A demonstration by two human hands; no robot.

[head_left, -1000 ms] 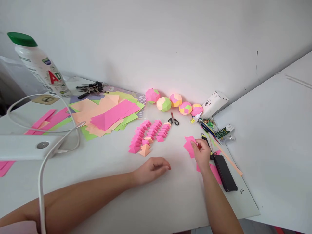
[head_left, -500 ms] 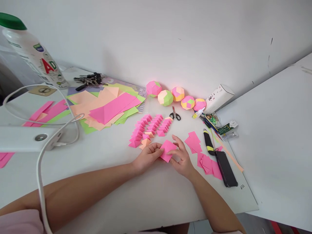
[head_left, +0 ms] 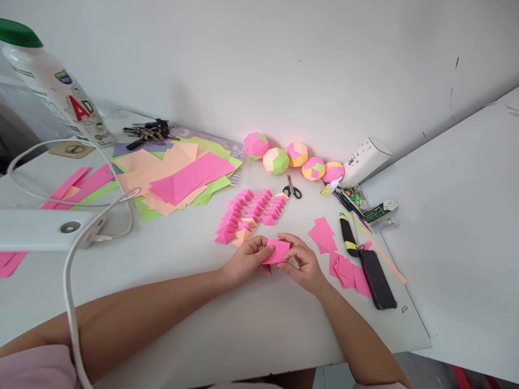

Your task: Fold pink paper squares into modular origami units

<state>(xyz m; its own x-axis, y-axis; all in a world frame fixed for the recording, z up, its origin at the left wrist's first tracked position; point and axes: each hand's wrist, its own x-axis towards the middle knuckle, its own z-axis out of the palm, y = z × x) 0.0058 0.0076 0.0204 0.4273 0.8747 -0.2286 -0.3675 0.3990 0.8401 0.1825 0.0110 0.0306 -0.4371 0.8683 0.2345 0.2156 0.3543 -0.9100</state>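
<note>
A small pink paper square (head_left: 276, 251) is pinched between both my hands just above the white table. My left hand (head_left: 245, 260) grips its left edge with thumb and fingers closed. My right hand (head_left: 303, 263) closes on its right edge. Just beyond the hands lie rows of folded pink paper units (head_left: 249, 210), with two orange ones at their near end. Loose pink paper squares (head_left: 322, 235) lie to the right of my right hand, more of them beside the phone.
A black phone (head_left: 377, 278), a black-and-yellow cutter (head_left: 347, 236) and pens lie at the right. Small scissors (head_left: 292, 190) and several paper balls (head_left: 275, 160) sit by the wall. Coloured paper sheets (head_left: 178, 178), keys (head_left: 148, 132), a bottle (head_left: 52, 86) and a white cable (head_left: 71, 281) are at the left.
My right hand took a pink square from the pile at the right and brought it to the middle. My left hand rose to meet it; both now pinch it, folded narrower.
</note>
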